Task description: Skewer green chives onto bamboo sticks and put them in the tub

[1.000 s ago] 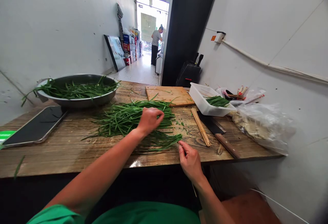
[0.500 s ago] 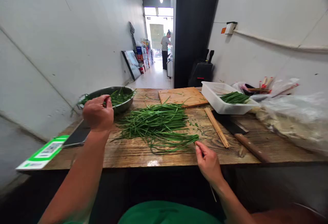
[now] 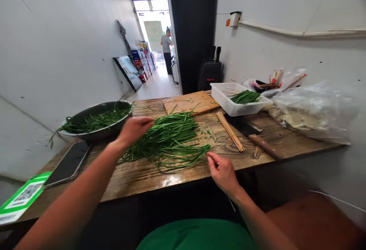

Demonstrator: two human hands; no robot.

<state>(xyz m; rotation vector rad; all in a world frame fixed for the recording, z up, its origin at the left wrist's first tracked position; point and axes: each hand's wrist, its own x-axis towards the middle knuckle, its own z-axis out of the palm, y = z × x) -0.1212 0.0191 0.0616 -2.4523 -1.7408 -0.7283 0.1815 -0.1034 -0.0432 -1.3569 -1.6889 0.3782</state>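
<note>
My right hand [image 3: 224, 172] is closed around a thin bamboo skewer [image 3: 231, 204], whose lower end sticks out below the palm. Just above those fingertips are the gathered ends of some garlic chives [image 3: 187, 154]; whether the skewer pierces them I cannot tell. My left hand [image 3: 137, 128] has its fingers pinched together over the left side of the main chive pile [image 3: 174, 130]; what it holds, if anything, is hidden. Behind it to the left stands a metal bowl [image 3: 110, 131] with more chives in it.
A bundle of skewers [image 3: 230, 131] lies beside a cleaver [image 3: 264, 146]. Behind are a cutting board [image 3: 190, 103] and a white tub [image 3: 237, 109] holding chives. A plastic bag [image 3: 311, 109] is at right, a phone [image 3: 67, 164] at left. A person [image 3: 166, 50] stands far off.
My left hand has moved right and away from the bowl to the chive pile. The view has turned rightward. My right hand keeps hold of the skewer beside the chive ends.
</note>
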